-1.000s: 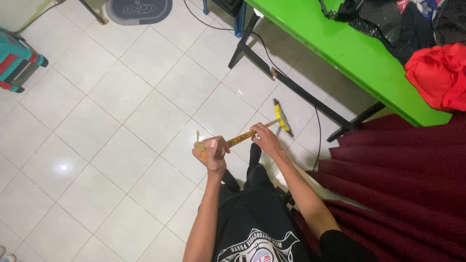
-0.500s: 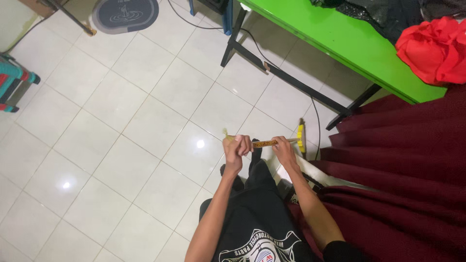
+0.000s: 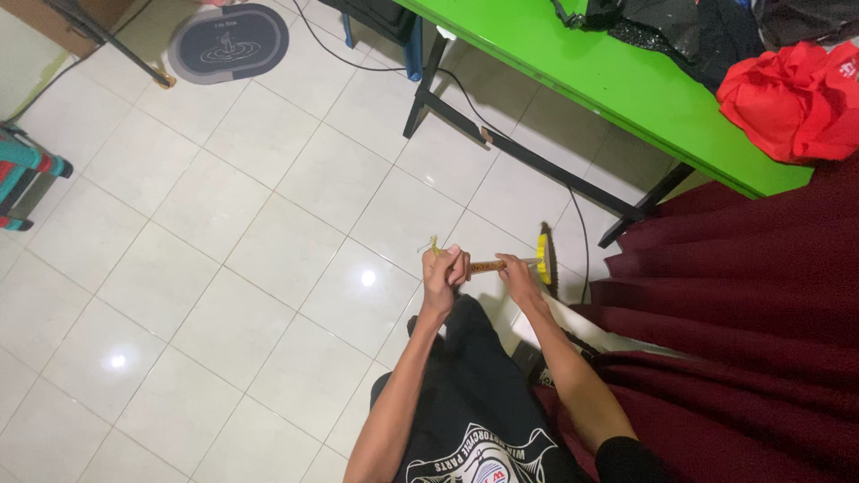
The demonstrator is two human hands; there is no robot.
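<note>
I hold a broom by its patterned yellow-brown handle (image 3: 486, 266) with both hands, over the white tiled floor. My left hand (image 3: 442, 279) is clenched around the top end of the handle, where a small yellowish loop sticks out. My right hand (image 3: 517, 275) grips the handle lower down, close to the yellow broom head (image 3: 543, 257), which rests on the floor beside a dark red curtain (image 3: 734, 322).
A green table (image 3: 617, 85) with black legs stands at the upper right, carrying a red cloth (image 3: 792, 89) and dark clothing. A black cable runs under it. A round grey mat (image 3: 228, 42) lies at top left, a teal stool (image 3: 22, 174) at the left edge.
The broom swung to the right: its head moved from mid-floor toward the red curtain, and my hands came closer together on the handle. The view shifted slightly.
</note>
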